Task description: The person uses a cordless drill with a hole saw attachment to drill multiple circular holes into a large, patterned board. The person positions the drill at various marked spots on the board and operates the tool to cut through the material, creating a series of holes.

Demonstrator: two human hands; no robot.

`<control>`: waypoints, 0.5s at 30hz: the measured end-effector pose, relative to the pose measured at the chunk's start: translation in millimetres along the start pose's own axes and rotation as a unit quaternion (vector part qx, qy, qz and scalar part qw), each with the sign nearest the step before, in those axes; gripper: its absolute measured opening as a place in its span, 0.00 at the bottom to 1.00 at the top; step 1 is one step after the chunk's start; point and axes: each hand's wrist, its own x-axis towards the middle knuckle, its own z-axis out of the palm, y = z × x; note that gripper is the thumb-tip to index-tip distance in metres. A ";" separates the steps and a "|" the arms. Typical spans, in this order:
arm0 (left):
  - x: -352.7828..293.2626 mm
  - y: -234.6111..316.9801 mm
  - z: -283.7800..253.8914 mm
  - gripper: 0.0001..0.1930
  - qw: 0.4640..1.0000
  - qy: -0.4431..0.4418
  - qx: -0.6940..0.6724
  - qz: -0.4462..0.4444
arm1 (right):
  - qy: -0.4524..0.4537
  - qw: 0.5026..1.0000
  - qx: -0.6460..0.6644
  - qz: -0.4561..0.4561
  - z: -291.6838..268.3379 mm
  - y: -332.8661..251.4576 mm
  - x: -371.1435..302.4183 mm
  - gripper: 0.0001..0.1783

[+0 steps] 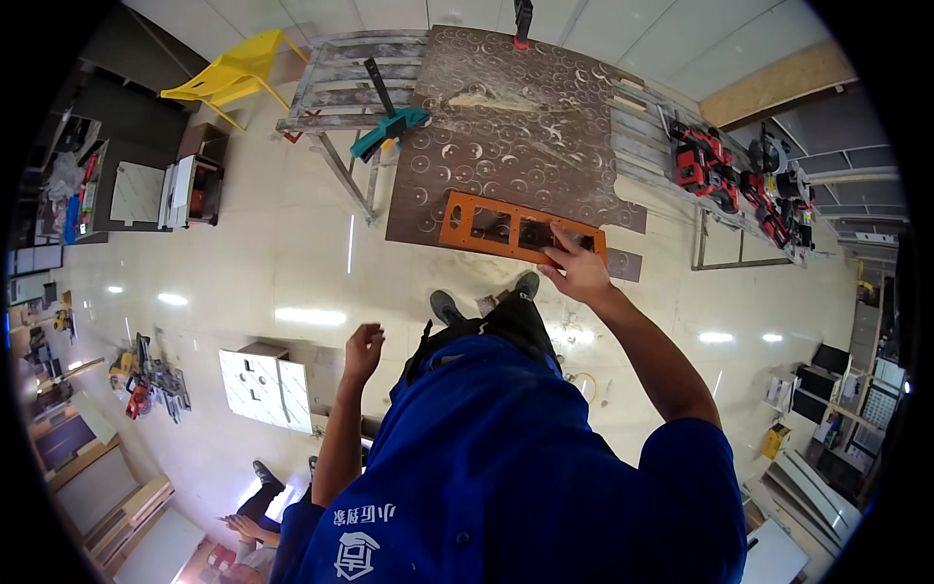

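The orange frame (514,230) lies ahead on the brown board (418,216), long axis left-right. My right hand (582,274), nearer, touches its right half; grip unclear. My left hand (363,352) is apart, curled, contents unclear.

A workshop, dusty and full of tools.
Ring-scarred brown worktop (506,175) under pale dust (491,101) at 12 o'clock; red-and-black power tools (693,167) at 2; stacked boards (128,513) at 8.

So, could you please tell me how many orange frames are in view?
1: the orange frame is at the near edge of the brown board, with the right hand partly covering it.
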 end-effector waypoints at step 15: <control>103.1 211.2 79.3 0.09 0.994 -0.019 -0.053 0.096 | -0.028 0.999 0.023 0.025 -32.3 88.4 103.4 0.24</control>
